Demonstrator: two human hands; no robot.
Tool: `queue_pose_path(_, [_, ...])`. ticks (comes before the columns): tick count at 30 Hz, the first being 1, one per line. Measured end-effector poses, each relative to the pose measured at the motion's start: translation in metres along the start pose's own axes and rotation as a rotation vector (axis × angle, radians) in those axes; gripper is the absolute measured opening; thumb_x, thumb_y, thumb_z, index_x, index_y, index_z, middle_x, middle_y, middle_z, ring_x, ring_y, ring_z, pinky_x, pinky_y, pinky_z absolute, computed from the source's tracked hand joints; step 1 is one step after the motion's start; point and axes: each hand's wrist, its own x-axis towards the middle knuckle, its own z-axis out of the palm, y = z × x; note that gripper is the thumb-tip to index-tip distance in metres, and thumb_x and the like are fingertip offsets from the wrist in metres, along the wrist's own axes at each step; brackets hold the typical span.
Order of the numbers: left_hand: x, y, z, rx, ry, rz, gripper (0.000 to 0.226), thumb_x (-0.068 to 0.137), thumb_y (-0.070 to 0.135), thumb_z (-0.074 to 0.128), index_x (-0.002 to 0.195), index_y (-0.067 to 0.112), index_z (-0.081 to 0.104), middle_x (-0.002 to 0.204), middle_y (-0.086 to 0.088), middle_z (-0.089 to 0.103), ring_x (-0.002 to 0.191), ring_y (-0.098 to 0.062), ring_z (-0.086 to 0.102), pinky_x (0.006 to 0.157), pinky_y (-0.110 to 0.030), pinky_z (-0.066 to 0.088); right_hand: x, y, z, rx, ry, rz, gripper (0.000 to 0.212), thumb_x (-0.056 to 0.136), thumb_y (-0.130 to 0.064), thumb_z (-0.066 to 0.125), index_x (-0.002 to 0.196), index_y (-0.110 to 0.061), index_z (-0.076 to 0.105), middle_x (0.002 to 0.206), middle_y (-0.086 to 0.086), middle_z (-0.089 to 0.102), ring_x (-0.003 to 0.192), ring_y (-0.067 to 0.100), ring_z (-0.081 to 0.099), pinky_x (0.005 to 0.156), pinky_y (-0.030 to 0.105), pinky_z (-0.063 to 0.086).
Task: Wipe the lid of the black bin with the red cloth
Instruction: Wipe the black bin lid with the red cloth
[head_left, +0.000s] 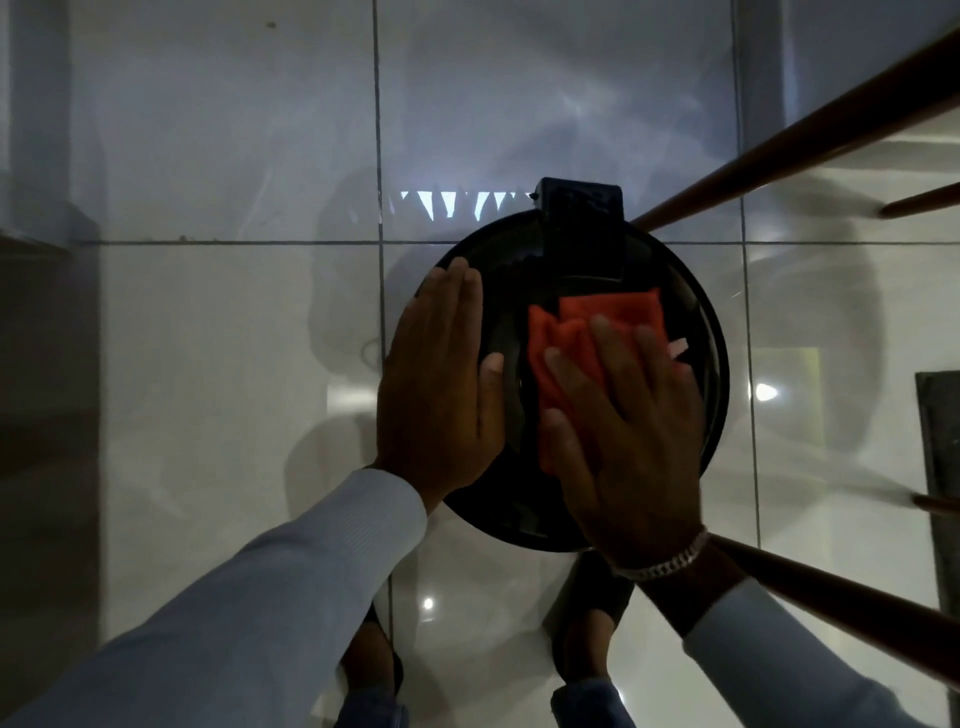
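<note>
The right hand (631, 441) presses flat, fingers spread, on the red cloth (582, 343) at the centre of the black bin lid (696, 322), while the left hand (441, 384) lies open and flat on the lid's left edge, holding nothing.

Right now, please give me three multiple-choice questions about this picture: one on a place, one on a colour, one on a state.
1. Where does the red cloth lie?
A. on the bin lid
B. on the floor
C. over the sleeve

2. What colour is the bracelet?
A. red
B. silver
C. black

3. How is the left hand?
A. a fist
B. gripping the cloth
C. flat, open, on the lid

Answers:
1 A, the right hand presses it there.
2 B, it shines pale.
3 C, its fingers lie straight.
</note>
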Motion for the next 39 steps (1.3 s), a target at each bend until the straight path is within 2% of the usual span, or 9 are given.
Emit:
queue_pose_path(4, [0.0, 0.0, 0.001, -0.014, 0.011, -0.004, 0.056, 0.098, 0.027, 0.027, 0.148, 0.004, 0.018, 0.158, -0.017, 0.022, 0.149, -0.026, 0.014, 0.122, -0.043, 0.016, 0.026, -0.014, 0.003, 0.012, 0.054, 0.283, 0.051, 0.092, -0.045, 0.042, 0.135, -0.021, 0.053, 0.151, 0.012, 0.043, 0.144, 0.04, 0.027, 0.111, 0.063, 0.029])
queue_pose_path(9, [0.001, 0.001, 0.0, -0.022, 0.002, 0.001, 0.054, 0.098, 0.023, 0.029, 0.147, 0.003, 0.02, 0.157, -0.016, 0.023, 0.148, -0.026, 0.015, 0.123, -0.039, 0.014, -0.005, -0.01, 0.004, -0.04, 0.031, 0.016, 0.047, 0.092, -0.039, 0.05, 0.134, -0.019, 0.055, 0.147, 0.017, 0.046, 0.14, 0.042, 0.032, 0.108, 0.067, 0.031])
queue_pose_path(14, [0.0, -0.001, 0.002, -0.017, -0.008, -0.002, 0.054, 0.098, 0.024, 0.028, 0.148, 0.005, 0.018, 0.158, -0.015, 0.021, 0.149, -0.025, 0.014, 0.123, -0.039, 0.014, 0.026, -0.009, 0.005, -0.044, 0.083, 0.334, 0.049, 0.092, -0.041, 0.047, 0.135, -0.02, 0.053, 0.151, 0.015, 0.042, 0.142, 0.043, 0.03, 0.111, 0.065, 0.03])
queue_pose_path(19, [0.002, 0.001, 0.0, -0.042, -0.016, -0.002, 0.052, 0.098, 0.022, 0.027, 0.147, 0.004, 0.021, 0.157, -0.014, 0.021, 0.148, -0.027, 0.016, 0.122, -0.043, 0.017, -0.024, -0.011, 0.002, -0.02, -0.037, -0.08, 0.048, 0.088, -0.036, 0.056, 0.135, -0.024, 0.052, 0.146, 0.014, 0.046, 0.141, 0.04, 0.032, 0.106, 0.065, 0.034])
queue_pose_path(25, [0.004, 0.006, 0.0, -0.056, 0.011, 0.003, 0.049, 0.099, 0.019, 0.029, 0.144, 0.0, 0.027, 0.154, -0.019, 0.029, 0.146, -0.03, 0.022, 0.122, -0.038, 0.018, -0.015, -0.017, 0.005, -0.03, 0.067, 0.222, 0.043, 0.091, -0.038, 0.05, 0.131, -0.024, 0.056, 0.145, 0.014, 0.05, 0.14, 0.041, 0.035, 0.108, 0.064, 0.033])
queue_pose_path(28, [0.001, -0.004, 0.0, -0.054, 0.056, 0.048, 0.052, 0.1, 0.025, 0.025, 0.141, -0.006, 0.032, 0.15, -0.024, 0.034, 0.142, -0.035, 0.029, 0.12, -0.041, 0.022, -0.032, -0.041, 0.017, 0.005, 0.002, 0.023, 0.047, 0.092, -0.043, 0.049, 0.136, -0.028, 0.05, 0.152, 0.006, 0.043, 0.145, 0.034, 0.028, 0.113, 0.059, 0.026])
queue_pose_path(32, [0.001, 0.0, 0.002, -0.04, 0.056, 0.07, 0.049, 0.097, 0.016, 0.03, 0.141, -0.006, 0.03, 0.15, -0.025, 0.032, 0.142, -0.037, 0.027, 0.119, -0.046, 0.022, -0.05, 0.013, 0.002, -0.022, -0.069, -0.227, 0.056, 0.085, -0.039, 0.061, 0.139, -0.034, 0.046, 0.151, 0.003, 0.042, 0.143, 0.034, 0.032, 0.11, 0.062, 0.032])
queue_pose_path(36, [0.001, 0.003, -0.001, -0.043, -0.009, 0.031, 0.05, 0.097, 0.019, 0.027, 0.144, 0.0, 0.023, 0.153, -0.019, 0.026, 0.145, -0.034, 0.021, 0.122, -0.038, 0.014, -0.007, 0.03, -0.002, 0.021, 0.071, 0.058, 0.048, 0.088, -0.041, 0.05, 0.133, -0.026, 0.048, 0.149, 0.014, 0.043, 0.142, 0.038, 0.03, 0.112, 0.061, 0.029])
queue_pose_path(39, [0.001, 0.0, 0.0, -0.041, -0.003, 0.036, 0.05, 0.097, 0.018, 0.029, 0.145, 0.003, 0.021, 0.154, -0.017, 0.025, 0.146, -0.031, 0.02, 0.123, -0.037, 0.012, 0.056, 0.001, 0.012, 0.018, 0.085, 0.275, 0.048, 0.093, -0.046, 0.042, 0.137, -0.029, 0.048, 0.153, 0.009, 0.04, 0.145, 0.034, 0.026, 0.115, 0.06, 0.024])
